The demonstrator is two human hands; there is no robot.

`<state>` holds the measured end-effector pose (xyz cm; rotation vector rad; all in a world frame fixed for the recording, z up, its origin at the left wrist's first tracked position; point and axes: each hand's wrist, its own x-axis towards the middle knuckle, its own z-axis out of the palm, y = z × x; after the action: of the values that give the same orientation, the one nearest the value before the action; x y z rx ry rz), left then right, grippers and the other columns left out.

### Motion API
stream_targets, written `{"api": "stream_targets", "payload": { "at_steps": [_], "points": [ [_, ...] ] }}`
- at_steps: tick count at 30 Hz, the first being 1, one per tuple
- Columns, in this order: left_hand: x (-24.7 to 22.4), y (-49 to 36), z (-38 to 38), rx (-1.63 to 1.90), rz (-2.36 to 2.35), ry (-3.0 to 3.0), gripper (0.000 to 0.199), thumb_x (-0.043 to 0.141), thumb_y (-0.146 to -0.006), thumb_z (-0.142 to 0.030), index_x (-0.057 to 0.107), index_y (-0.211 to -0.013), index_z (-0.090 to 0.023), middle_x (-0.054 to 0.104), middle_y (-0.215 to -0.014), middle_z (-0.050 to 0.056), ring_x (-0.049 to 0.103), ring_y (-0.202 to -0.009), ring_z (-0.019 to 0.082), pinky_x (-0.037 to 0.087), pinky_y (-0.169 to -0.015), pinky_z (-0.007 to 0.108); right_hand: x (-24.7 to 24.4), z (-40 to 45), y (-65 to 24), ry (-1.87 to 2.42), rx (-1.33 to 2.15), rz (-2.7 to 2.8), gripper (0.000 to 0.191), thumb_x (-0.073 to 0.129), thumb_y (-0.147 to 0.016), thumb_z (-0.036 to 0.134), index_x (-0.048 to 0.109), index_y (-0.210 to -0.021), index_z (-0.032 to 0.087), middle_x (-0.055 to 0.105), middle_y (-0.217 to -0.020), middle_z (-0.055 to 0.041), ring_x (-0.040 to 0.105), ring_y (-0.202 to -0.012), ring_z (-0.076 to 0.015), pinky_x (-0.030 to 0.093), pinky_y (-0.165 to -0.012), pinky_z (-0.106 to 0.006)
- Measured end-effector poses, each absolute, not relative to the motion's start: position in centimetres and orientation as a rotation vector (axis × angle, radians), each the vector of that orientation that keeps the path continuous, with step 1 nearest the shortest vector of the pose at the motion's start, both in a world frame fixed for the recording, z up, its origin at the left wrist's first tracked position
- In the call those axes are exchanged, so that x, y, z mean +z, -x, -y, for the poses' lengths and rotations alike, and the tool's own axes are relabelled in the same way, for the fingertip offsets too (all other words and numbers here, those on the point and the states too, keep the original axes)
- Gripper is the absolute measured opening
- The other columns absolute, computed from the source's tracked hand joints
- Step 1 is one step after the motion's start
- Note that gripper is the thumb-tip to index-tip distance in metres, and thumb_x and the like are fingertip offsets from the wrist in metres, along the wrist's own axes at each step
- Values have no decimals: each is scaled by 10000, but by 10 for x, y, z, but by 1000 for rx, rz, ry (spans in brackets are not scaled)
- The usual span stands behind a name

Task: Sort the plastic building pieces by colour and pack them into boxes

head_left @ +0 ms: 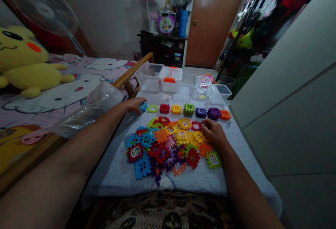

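Nearer than the fingers, the heaped plastic pieces [161,136] look light and stiff, best pinched by notched edges. The right hand [215,133] meets a red frame [195,123]; the left hand [134,105] curls at a blue stack [143,106]. Whether either set of fingers is clamped, I cannot tell.

A home bedroom, shown by the bed with patterned sheet [86,82], plush toy [25,71] and fan [46,11].
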<state>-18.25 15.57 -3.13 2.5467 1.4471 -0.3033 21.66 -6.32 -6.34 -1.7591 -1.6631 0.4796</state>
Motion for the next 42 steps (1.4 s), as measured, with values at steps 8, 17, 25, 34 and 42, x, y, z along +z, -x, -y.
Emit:
{"api": "stream_targets", "payload": {
  "at_steps": [8, 17, 25, 34, 42],
  "points": [
    [-37, 185, -159, -315, -1495, -2541, 673, 687, -578, -344, 596, -1227, -188, 652, -1242, 81, 606, -1146, 266, 468, -960, 262, -65, 63, -217, 1753, 503, 1658, 256, 511, -782, 318, 677, -908, 170, 599, -582, 18, 555, -533, -140, 405, -545, -249],
    [-34, 187, -163, -335, -1488, -2503, 687, 702, -554, -311, 602, -1221, -185, 667, -1220, 77, 607, -1136, 265, 469, -962, 265, -64, 63, -217, 1753, 505, 1672, 245, 520, -785, 312, 677, -907, 169, 611, -600, 13, 564, -550, -143, 401, -555, -250],
    [-26, 184, -151, -322, -1536, -2490, 874, 721, -546, -328, 484, -1372, -173, 550, -1371, 113, 505, -1278, 290, 414, -1049, 293, -62, 63, -215, 1759, 478, 1670, 265, 516, -774, 344, 685, -884, 171, 608, -591, 4, 548, -545, -146, 390, -547, -258],
    [20, 182, -62, 28, -1239, -2666, 608, 572, -836, -403, 440, -1384, -173, 474, -1418, 128, 410, -1345, 280, 283, -1147, 403, -60, 64, -215, 1755, 486, 1678, 290, 520, -774, 382, 689, -879, 171, 602, -595, 0, 540, -544, -151, 382, -543, -265],
    [19, 165, 37, -38, -1063, -2542, 714, 762, -732, -390, 460, -1366, -262, 474, -1423, 90, 420, -1332, 280, 350, -1117, 377, -61, 63, -216, 1761, 472, 1703, 320, 515, -769, 389, 693, -896, 156, 604, -601, -5, 538, -546, -152, 377, -550, -270]
  ]
}}
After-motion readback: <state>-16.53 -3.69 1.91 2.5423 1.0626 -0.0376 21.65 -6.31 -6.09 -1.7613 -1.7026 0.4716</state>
